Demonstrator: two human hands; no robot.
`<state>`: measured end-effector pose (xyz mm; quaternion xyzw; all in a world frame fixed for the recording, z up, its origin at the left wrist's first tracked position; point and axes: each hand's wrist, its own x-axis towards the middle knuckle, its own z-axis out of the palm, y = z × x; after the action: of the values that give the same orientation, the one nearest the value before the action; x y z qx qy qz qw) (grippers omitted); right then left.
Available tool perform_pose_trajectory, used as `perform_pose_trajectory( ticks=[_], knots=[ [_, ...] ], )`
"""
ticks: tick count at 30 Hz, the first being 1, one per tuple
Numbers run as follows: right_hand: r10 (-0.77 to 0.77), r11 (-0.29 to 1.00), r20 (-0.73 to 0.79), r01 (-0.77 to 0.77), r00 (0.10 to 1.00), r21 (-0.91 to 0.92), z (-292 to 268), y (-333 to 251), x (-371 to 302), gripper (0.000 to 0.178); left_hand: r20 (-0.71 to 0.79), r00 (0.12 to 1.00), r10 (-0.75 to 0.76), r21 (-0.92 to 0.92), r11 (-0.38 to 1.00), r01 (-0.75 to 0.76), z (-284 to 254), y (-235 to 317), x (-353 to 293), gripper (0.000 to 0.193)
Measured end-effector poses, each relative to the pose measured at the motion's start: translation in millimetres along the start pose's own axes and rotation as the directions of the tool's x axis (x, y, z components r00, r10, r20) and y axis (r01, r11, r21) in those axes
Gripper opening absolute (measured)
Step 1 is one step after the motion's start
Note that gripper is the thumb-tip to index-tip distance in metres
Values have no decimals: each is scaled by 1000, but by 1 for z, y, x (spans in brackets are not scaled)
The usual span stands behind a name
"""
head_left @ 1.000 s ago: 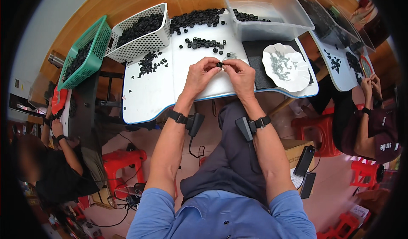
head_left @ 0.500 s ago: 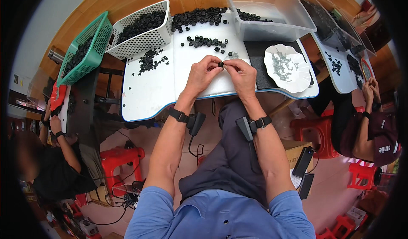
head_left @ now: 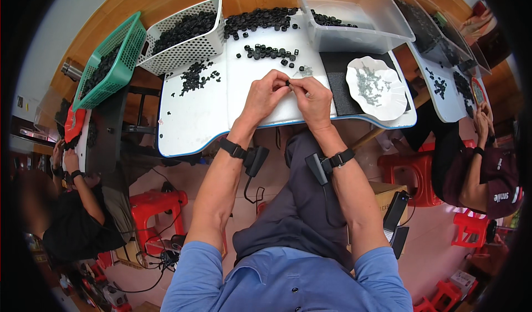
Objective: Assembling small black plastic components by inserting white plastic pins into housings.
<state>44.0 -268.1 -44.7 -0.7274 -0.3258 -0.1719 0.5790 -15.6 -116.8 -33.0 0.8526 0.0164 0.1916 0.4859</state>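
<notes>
- A small black part (head_left: 288, 82) is pinched between the fingertips of the left hand (head_left: 266, 94) and right hand (head_left: 313, 98).
- Its long axis cannot be told; it is too small.

Small assembly workshop: baskets (head_left: 185, 40) of black parts (head_left: 266, 51), co-workers at neighbouring tables (head_left: 438, 79).

Bright even light, soft shadows; fisheye bending, dark blurred rim.

Small black cap (head_left: 288, 83) pinched between fingertips of both hands, held just above white table edge.
</notes>
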Motion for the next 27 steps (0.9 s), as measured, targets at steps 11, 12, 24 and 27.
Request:
perform_pose_trajectory(
  ticks=[11, 12, 24, 27],
  knots=[
    [-87, 991, 13, 87, 996, -105, -1, -5, -3, 22, 144, 977, -159, -280, 940, 194, -5, -10, 8, 29],
    [-80, 995, 13, 80, 997, -64, 1, -6, -3, 21, 142, 977, -159, -299, 934, 196, -6, -13, 8, 29],
    [323, 930, -131, -288, 937, 230, 1, 13, 1, 18, 19, 980, -197, -326, 925, 192, 0, -12, 9, 29],
    [313, 942, -123, -292, 942, 163, 3, 6, 4, 17, -15, 981, -195, -319, 931, 180, -2, -15, 9, 29]
  ],
)
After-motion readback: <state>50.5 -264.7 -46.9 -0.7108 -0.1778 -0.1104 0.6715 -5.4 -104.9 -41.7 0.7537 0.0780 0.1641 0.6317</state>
